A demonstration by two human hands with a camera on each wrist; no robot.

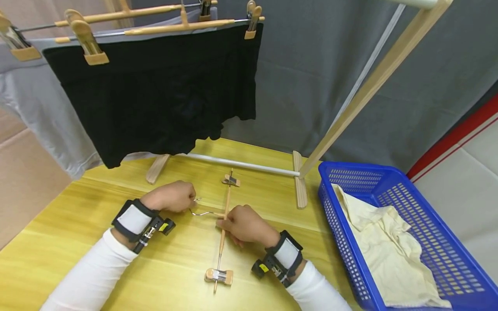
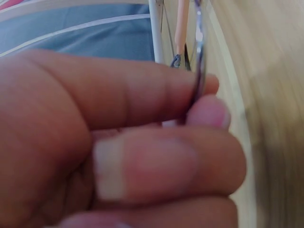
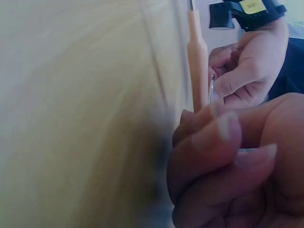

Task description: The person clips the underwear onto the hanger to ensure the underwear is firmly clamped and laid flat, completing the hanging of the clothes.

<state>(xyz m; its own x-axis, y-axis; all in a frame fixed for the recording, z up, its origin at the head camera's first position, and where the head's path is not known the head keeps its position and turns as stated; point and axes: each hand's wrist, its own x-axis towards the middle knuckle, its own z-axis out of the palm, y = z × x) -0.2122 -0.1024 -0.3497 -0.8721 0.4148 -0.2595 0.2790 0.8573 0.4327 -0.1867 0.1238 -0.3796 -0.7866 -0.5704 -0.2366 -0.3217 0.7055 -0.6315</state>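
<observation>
Bright, even light — soft shadows

We see the head view sharp but bowed at its edges; both wrist views blur — fingers (image 2: 142, 161) close-up, table (image 3: 71, 114) smeared.

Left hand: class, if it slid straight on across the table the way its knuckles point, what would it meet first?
Probably the wooden bar of the clip hanger, held by the right hand. The left hand pinches the hanger's wire hook; depth is uncertain.
</observation>
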